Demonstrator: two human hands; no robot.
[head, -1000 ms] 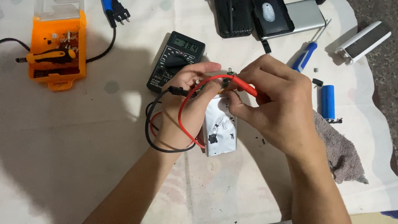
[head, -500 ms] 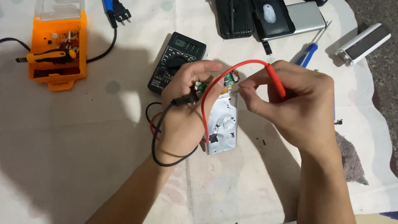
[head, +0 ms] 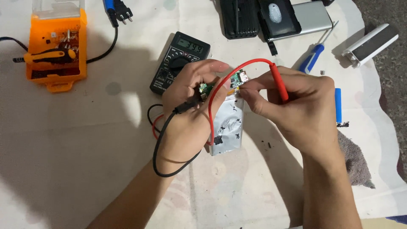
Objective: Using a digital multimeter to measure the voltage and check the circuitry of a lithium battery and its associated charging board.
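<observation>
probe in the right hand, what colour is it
Red, with a red lead; the right hand pinches the probe, clearest in the head view.

Left hand holding black probe, right hand pressing red probe, silver battery pouch

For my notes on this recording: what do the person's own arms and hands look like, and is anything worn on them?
The left hand and right hand are bare: no gloves, rings, watch or bracelet show. Both forearms are uncovered to the picture's lower edge, with no sleeve in view. The fingernails are short and unpainted.
</observation>
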